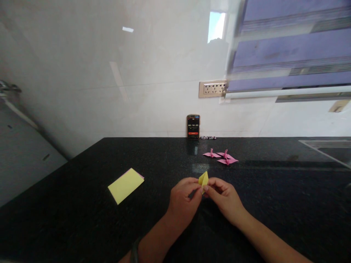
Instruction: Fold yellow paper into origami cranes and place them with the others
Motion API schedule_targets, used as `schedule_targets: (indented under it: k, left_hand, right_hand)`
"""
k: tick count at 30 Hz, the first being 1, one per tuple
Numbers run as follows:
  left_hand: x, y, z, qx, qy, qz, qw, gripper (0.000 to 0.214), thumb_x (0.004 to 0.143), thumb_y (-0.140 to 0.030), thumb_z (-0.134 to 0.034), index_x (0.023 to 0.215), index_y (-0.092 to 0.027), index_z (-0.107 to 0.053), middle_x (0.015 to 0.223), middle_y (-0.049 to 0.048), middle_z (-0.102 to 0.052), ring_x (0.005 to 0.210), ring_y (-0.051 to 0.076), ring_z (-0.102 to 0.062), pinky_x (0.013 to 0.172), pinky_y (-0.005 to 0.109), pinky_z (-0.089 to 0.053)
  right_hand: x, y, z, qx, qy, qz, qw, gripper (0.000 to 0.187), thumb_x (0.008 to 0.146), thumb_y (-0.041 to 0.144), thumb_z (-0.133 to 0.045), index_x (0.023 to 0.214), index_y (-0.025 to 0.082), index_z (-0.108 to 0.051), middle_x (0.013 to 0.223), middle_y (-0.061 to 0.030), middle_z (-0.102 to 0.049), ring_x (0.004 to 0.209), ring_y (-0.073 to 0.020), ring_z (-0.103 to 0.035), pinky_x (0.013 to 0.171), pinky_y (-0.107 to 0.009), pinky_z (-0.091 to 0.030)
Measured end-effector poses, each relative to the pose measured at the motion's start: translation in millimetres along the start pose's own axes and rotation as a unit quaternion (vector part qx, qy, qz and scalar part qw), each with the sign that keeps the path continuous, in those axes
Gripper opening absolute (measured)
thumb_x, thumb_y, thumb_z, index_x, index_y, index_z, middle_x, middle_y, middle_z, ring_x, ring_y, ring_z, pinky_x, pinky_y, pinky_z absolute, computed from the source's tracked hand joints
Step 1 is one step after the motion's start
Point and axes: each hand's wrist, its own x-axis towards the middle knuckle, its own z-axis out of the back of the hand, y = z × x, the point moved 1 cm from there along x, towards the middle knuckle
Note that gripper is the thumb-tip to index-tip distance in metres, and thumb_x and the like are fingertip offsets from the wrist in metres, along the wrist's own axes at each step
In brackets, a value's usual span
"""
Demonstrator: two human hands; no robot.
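My left hand [183, 199] and my right hand [223, 197] meet over the black counter [82, 219], both pinching a small folded piece of yellow paper [203, 179] that sticks up between the fingertips. The fingers of each hand are curled around the paper's lower part, which they hide. To the left lies a stack of square paper sheets [125, 185], yellow on top with a pink edge showing beneath. Beyond my hands rest two folded pink paper cranes [221, 156] on the counter.
A phone [193, 126] showing a timer leans upright against the white wall at the counter's back, with a small dark beaded item [207, 137] beside it. A wall socket [212, 88] sits above. A sink edge [326, 148] lies at the far right.
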Motion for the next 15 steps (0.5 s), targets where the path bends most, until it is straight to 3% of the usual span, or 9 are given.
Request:
schedule_targets:
  k: [3, 9, 15]
  left_hand:
    - [0.0, 0.7, 0.3, -0.023, -0.001, 0.02, 1.0, 0.011, 0.072, -0.018, -0.053, 0.077, -0.018, -0.064, 0.083, 0.0045, -0.064, 0.078, 0.014, -0.058, 0.074, 0.027, -0.047]
    - [-2.6, 9.7, -2.8, -0.129, -0.005, 0.134, 0.983, 0.017, 0.074, -0.019, -0.05, 0.09, -0.016, -0.056, 0.081, 0.0046, -0.064, 0.073, 0.014, -0.061, 0.068, 0.026, -0.05]
    - [-2.3, 12.5, -4.9, -0.141, -0.014, 0.157, 0.977, 0.015, 0.072, -0.018, -0.053, 0.086, -0.015, -0.055, 0.077, 0.0039, -0.063, 0.07, 0.013, -0.06, 0.065, 0.025, -0.05]
  right_hand:
    - [0.1, 0.2, 0.5, -0.007, -0.001, 0.0, 1.0, 0.02, 0.072, 0.033, -0.055, 0.08, 0.016, -0.06, 0.068, -0.0012, -0.059, 0.06, -0.0124, -0.053, 0.059, -0.024, -0.044]
    - [-0.2, 2.1, -0.5, 0.01, 0.009, -0.004, 1.0, 0.018, 0.074, 0.033, -0.052, 0.079, 0.016, -0.058, 0.067, -0.0006, -0.057, 0.061, -0.0127, -0.054, 0.059, -0.025, -0.044]
    - [-0.2, 0.3, -2.4, 0.004, 0.012, -0.007, 1.0, 0.019, 0.072, 0.035, -0.054, 0.076, 0.016, -0.058, 0.065, -0.0003, -0.058, 0.059, -0.0124, -0.054, 0.058, -0.024, -0.045]
